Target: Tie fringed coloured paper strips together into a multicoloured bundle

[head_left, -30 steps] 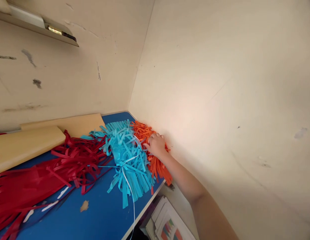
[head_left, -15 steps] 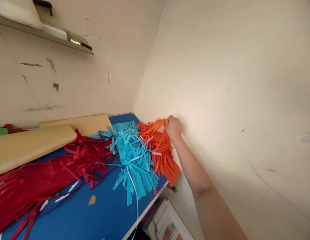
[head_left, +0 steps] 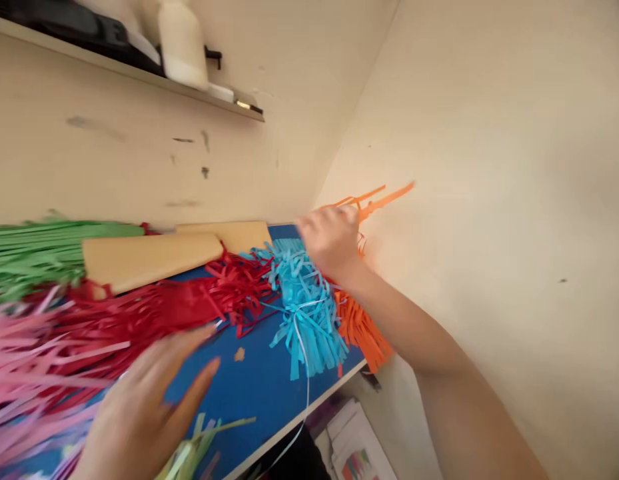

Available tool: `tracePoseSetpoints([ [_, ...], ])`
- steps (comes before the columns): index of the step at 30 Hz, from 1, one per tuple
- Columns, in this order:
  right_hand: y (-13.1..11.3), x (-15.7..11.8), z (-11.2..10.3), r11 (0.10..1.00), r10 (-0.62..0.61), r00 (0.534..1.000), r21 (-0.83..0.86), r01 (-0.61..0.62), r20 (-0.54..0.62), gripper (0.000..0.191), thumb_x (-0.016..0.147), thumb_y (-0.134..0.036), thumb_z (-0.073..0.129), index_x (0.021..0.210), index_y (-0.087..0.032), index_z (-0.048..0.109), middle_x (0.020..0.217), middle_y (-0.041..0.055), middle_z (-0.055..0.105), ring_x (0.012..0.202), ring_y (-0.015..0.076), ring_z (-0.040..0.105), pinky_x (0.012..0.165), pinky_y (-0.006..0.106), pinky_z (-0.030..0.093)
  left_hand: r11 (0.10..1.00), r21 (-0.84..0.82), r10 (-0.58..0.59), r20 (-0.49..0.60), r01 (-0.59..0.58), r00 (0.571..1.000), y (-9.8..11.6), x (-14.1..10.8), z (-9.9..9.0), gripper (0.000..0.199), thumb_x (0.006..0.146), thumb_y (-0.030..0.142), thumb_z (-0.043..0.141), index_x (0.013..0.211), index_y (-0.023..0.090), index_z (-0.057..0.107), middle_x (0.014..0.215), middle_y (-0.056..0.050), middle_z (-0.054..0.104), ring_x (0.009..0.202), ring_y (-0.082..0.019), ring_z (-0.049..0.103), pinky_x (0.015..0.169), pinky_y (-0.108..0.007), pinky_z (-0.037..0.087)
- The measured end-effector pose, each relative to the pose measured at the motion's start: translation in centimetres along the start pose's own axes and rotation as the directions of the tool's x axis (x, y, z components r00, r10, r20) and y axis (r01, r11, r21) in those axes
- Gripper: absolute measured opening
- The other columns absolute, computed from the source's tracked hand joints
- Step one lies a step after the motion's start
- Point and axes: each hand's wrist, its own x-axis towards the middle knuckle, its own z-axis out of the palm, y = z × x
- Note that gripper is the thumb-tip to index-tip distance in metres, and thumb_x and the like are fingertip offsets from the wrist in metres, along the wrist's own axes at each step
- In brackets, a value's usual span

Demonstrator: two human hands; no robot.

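My left hand: hovered low at the near left (head_left: pixel 134 407), blurred, fingers spread and thumb apart; I saw nothing in its grasp.
Pale green strips: lay (head_left: pixel 194 450) just beside that hand, at the bottom of my view.
Pink strips: sprawled (head_left: pixel 34 373) to the left of it, over part of the red.
Blue tabletop: ran (head_left: pixel 269 393) under the paper, with a pale edge.
Printed sheets: sat in a stack (head_left: pixel 359 443) below that edge.
White string: crossed the turquoise bundle (head_left: pixel 303 350) and dropped over the edge.
Red fringe: stretched (head_left: pixel 184 303) across the table, its tangled end against the turquoise.
Turquoise fringe: lay (head_left: pixel 309 320) between the red and the orange.
My right hand: was raised (head_left: pixel 334 240), fingers curled around orange strips, a few of which poked up past my knuckles.
Orange fringe: its lower strips fanned out (head_left: pixel 362 327) beneath my wrist, by the right wall (head_left: pixel 464 167), reaching the table's edge.
Folded tan paper: rested (head_left: pixel 149 260) behind the red.
Green fringe: lay (head_left: pixel 34 247) left of it.
Wall shelf: held (head_left: pixel 89 59) a white bottle (head_left: pixel 183 47), above everything.
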Motion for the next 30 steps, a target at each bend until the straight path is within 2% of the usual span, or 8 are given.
tracePoseSetpoints([
  [2,-6.1,0.2,-1.0,0.965,-0.240,0.970,0.116,0.235,0.030,0.034,0.102,-0.017,0.037,0.085,-0.021,0.065,0.075,0.0026,0.061,0.080,0.0198,0.052,0.082,0.039,0.032,0.993,0.116,0.055,-0.142,-0.039,0.988,0.4,2.8,0.4,0.059,0.087,0.040,0.056,0.142,0.023,0.041,0.138,-0.011,0.057,0.126,-0.031,0.054,0.107,-0.051,0.044],
  [3,-8.6,0.1,-1.6,0.946,-0.292,0.956,0.156,0.284,0.025,0.034,0.101,-0.015,0.036,0.084,-0.021,0.066,0.075,0.0028,0.062,0.078,0.0199,0.052,0.079,0.038,0.033,0.988,0.133,0.092,-0.120,-0.076,0.988,0.5,4.0,0.8,0.064,0.086,0.035,0.057,0.145,0.019,0.036,0.144,-0.014,0.052,0.133,-0.032,0.048,0.110,-0.052,0.041],
  [7,-13.3,-1.1,-3.1,0.923,-0.299,0.954,0.251,0.292,-0.011,0.030,0.098,-0.011,0.040,0.084,-0.019,0.066,0.079,0.0045,0.065,0.080,0.0211,0.052,0.075,0.038,0.035,0.971,0.123,0.219,-0.111,-0.205,0.969,-0.5,5.4,2.6,0.066,0.083,0.022,0.051,0.146,0.016,0.033,0.134,-0.015,0.061,0.123,-0.028,0.059,0.116,-0.053,0.032],
  [13,-14.0,-3.5,-2.5,0.935,-0.114,0.994,0.339,0.107,-0.001,0.020,0.098,-0.015,0.050,0.085,-0.020,0.064,0.079,0.0009,0.066,0.081,0.0181,0.051,0.083,0.039,0.032,0.956,0.188,0.254,-0.132,-0.227,0.958,-2.6,4.0,3.0,0.026,0.090,0.020,0.047,0.110,0.018,0.063,0.113,-0.011,0.072,0.109,-0.025,0.065,0.112,-0.048,0.034],
  [17,-14.5,-3.5,-2.3,0.936,0.018,0.995,0.348,-0.050,0.095,0.014,0.097,-0.020,0.057,0.085,-0.020,0.065,0.080,0.0007,0.066,0.084,0.0179,0.051,0.082,0.039,0.030,0.970,0.154,0.208,-0.133,-0.187,0.969,-1.9,4.4,3.1,0.033,0.085,0.026,0.058,0.116,0.017,0.061,0.117,-0.012,0.068,0.113,-0.027,0.060,0.110,-0.049,0.034],
  [24,-12.5,-2.5,-4.0,0.931,-0.013,0.995,0.363,-0.024,0.098,0.018,0.092,-0.020,0.064,0.074,-0.020,0.064,0.083,-0.0007,0.066,0.085,0.0169,0.051,0.084,0.039,0.027,0.966,0.215,0.194,-0.233,-0.144,0.953,-1.9,5.3,2.9,0.024,0.088,0.021,0.054,0.106,0.021,0.069,0.111,-0.009,0.070,0.110,-0.027,0.060,0.110,-0.051,0.031],
  [27,-12.4,-2.5,-4.0,0.929,-0.005,0.994,0.370,-0.034,0.106,0.014,0.091,-0.024,0.066,0.077,-0.020,0.066,0.083,-0.0009,0.066,0.086,0.0174,0.052,0.086,0.039,0.028,0.981,0.114,0.177,-0.198,-0.157,0.964,-1.2,5.4,3.1,0.034,0.082,0.024,0.058,0.115,0.017,0.065,0.116,-0.012,0.069,0.113,-0.027,0.059,0.111,-0.050,0.032],
  [30,-12.1,-2.3,-3.9,0.933,-0.047,0.995,0.361,0.012,0.089,0.016,0.092,-0.020,0.065,0.076,-0.020,0.065,0.080,-0.0018,0.066,0.085,0.0167,0.053,0.088,0.038,0.030,0.993,-0.038,0.103,-0.155,-0.110,0.982,-0.8,6.0,3.5,0.025,0.079,0.021,0.056,0.100,0.021,0.071,0.105,-0.008,0.074,0.109,-0.025,0.063,0.115,-0.050,0.024],
])
